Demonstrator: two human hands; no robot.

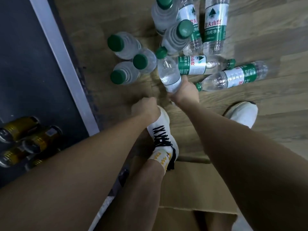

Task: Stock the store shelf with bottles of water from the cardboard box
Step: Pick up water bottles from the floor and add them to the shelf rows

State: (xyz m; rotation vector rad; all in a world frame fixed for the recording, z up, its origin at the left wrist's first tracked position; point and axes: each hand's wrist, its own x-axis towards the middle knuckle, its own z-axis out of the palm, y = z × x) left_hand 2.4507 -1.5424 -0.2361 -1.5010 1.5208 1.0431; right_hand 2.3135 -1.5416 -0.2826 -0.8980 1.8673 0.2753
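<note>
Green-white 农夫山泉 label [192, 65], lying bottle [206, 65]

The head camera is looking almost straight down from above, close over both forearms, taking in the floor [266, 114], shoes and scattered bottles [170, 75].

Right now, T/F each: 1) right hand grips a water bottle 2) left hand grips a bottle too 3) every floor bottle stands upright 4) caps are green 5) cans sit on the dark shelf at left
1) True: the right hand grips a water bottle.
2) False: the left hand is curled and holds nothing.
3) False: some lie flat, such as the lying bottle.
4) True: see this green cap.
5) True: gold cans sit there.
</note>
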